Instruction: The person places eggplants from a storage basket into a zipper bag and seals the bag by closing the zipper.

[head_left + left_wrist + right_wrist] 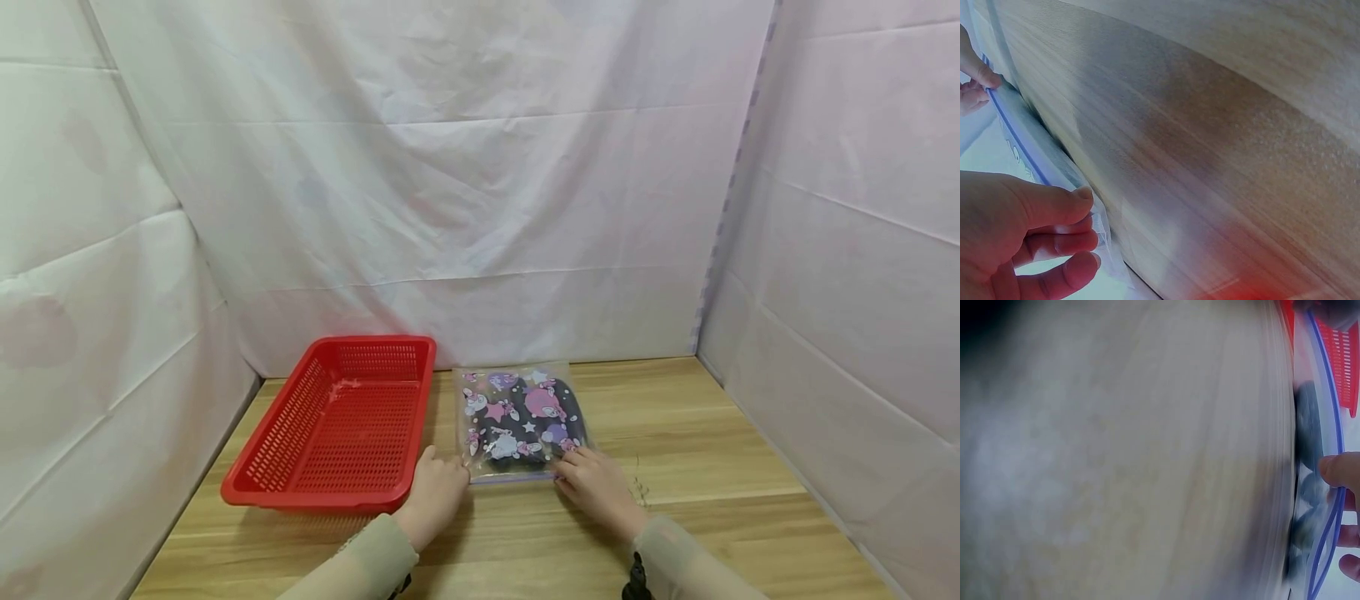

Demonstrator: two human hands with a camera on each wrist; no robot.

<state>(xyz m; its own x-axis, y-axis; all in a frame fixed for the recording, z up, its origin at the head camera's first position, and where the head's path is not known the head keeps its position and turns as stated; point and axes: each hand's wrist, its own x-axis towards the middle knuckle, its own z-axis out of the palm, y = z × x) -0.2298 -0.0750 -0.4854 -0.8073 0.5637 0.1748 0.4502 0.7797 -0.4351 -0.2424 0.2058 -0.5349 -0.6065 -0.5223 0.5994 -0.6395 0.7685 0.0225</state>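
A clear zip bag [517, 469] lies on the table, its near edge lined by a blue-purple zip strip [1339, 415]. White, pink and purple cartoon figures and stars cover its middle, over dark folded contents [529, 427] of a kind I cannot tell. My left hand [435, 493] pinches the bag's near left corner between thumb and fingers [1085, 200]. Near the other end of the strip, my right hand [600, 490] grips the edge, thumb on the near side. In the right wrist view the strip's two sides stand apart below the right thumb [1338, 470].
A red plastic basket [330, 498] with slotted walls stands left of the bag, its rim close to my left hand. White cloth walls [450, 208] enclose the wooden table [720, 467] at the back and both sides.
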